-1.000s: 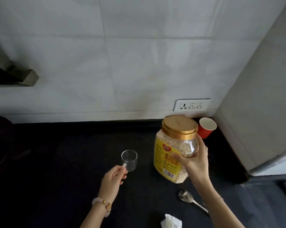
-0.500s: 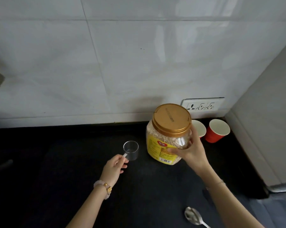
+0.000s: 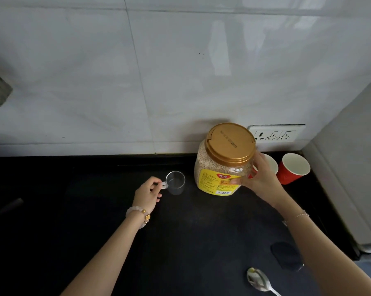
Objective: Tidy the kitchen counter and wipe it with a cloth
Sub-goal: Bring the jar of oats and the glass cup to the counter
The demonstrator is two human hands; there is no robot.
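At a black kitchen counter (image 3: 95, 210), we see a person's right hand (image 3: 263, 184) wrapped around the side of a gold-lidded plastic jar (image 3: 223, 163) of pale grain, thumb across its yellow label, fingers curled behind, the jar upright near the tiled back wall, just beside two red paper cups (image 3: 293, 169) in the corner; we judge it is being parked there to free the middle of the worktop. The left hand (image 3: 147, 192) is closed in a pinch on the handle of a small clear measuring cup (image 3: 175, 182), which stands just left of the jar, apparently bound for the same row. A spoon (image 3: 258, 279) lies loose at the near edge, not yet gathered; no cloth is in view, so we take wiping to be some way off
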